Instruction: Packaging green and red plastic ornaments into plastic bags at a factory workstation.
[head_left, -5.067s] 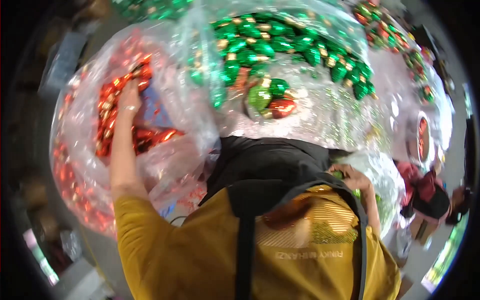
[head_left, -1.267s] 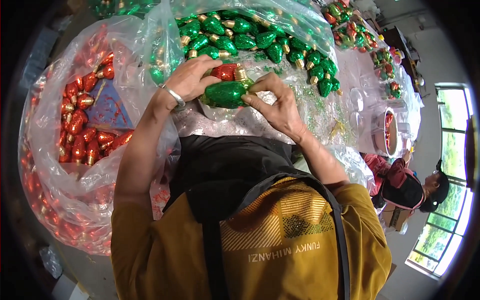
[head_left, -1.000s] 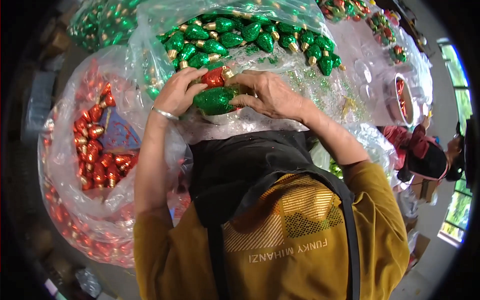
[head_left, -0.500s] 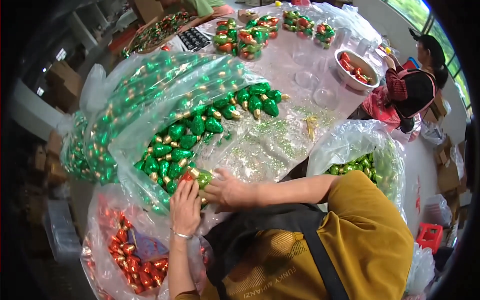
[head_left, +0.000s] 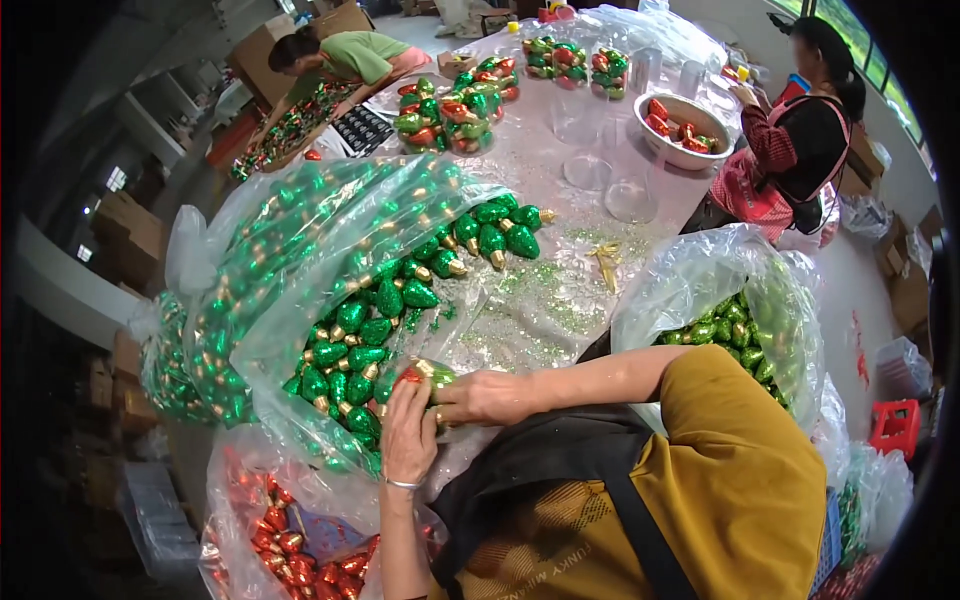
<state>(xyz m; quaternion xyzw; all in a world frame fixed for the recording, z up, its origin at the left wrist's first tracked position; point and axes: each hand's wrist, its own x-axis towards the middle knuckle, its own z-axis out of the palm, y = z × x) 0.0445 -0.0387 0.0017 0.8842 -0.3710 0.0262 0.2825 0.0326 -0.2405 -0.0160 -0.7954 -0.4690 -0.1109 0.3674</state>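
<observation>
Both hands, left hand and right hand, have fingers pinching a green bulb ornament that looks light, slick and fragile, so I'd grip its body.

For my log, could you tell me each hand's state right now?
Left hand: closed on a red bulb ornament.
Right hand: closed on a green bulb ornament.

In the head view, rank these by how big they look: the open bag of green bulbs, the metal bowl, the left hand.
1. Bag of green bulbs, by far.
2. Metal bowl and left hand look alike; the bowl is farther away, so unsure.
</observation>
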